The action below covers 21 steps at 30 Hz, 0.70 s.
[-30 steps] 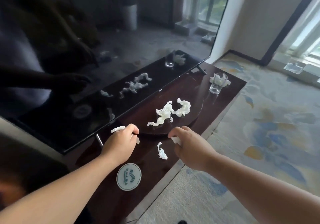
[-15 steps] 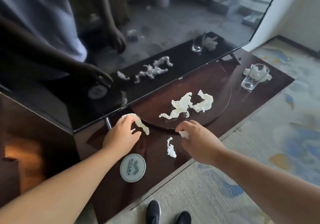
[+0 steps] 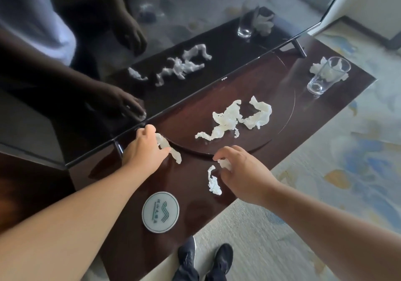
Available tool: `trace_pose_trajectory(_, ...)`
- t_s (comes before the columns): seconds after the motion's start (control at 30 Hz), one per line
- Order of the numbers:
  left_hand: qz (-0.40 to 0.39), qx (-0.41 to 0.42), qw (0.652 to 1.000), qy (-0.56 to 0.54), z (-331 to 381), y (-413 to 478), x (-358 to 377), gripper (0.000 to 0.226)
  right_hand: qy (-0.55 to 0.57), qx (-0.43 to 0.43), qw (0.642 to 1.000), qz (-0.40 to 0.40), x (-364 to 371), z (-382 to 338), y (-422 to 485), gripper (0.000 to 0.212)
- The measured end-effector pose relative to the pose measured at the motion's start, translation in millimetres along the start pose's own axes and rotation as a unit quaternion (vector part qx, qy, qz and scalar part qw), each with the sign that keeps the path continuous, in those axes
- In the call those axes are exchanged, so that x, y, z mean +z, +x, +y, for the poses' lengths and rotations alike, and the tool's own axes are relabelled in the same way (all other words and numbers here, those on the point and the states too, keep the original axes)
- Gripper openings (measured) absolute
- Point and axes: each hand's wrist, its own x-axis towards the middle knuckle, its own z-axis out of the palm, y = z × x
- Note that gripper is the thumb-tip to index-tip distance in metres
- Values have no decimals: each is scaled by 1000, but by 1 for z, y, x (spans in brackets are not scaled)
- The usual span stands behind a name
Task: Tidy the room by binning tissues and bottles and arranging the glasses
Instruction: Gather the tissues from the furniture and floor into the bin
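While the left hand (image 3: pixel 145 150) reaches to the near-left part of the dark counter (image 3: pixel 338 111), it pinches the far end of a twisted tissue strip (image 3: pixel 173 152) between thumb and curled fingers, just in front of the television's (image 3: pixel 152 41) lower edge; the strip trails right and nearer onto the counter; the right hand (image 3: pixel 240 172), fingers curled, holds a small tissue wad (image 3: pixel 224 163) against its palm; a loose tissue scrap (image 3: pixel 213 183) lies flat just left of that hand; whether they touch cannot be told; two large crumpled tissues (image 3: pixel 227 120) lie touching each other on the round inlay at mid-counter, beyond both hands; a clear glass (image 3: pixel 325 76) stands upright at the far right; a further crumpled tissue (image 3: pixel 315 67) sits close behind it; a round white coaster (image 3: pixel 160 211) with a green emblem lies near the front edge, between the forearms; black shoes (image 3: pixel 204 259) stand on the pale carpet (image 3: pixel 325 172) below.
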Motion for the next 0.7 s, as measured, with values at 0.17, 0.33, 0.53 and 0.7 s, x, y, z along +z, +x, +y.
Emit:
trace_pose_trajectory(0.17,-17,3,1000,5,-6,11,12,51,4,11,1000,-7,8,1,10,31)
trace_pose_trajectory(0.33,-24,-16,1000,-9,-5,14,25,60,7,18,1000,-11,12,2,17,30)
trace_pose_trajectory(0.53,-41,-26,999,-21,-1,14,35,50,4,24,1000,-20,17,0,20,31)
trace_pose_trajectory(0.7,-80,9,995,-59,1,6,32,24,-2,27,999,-25,20,-3,19,31)
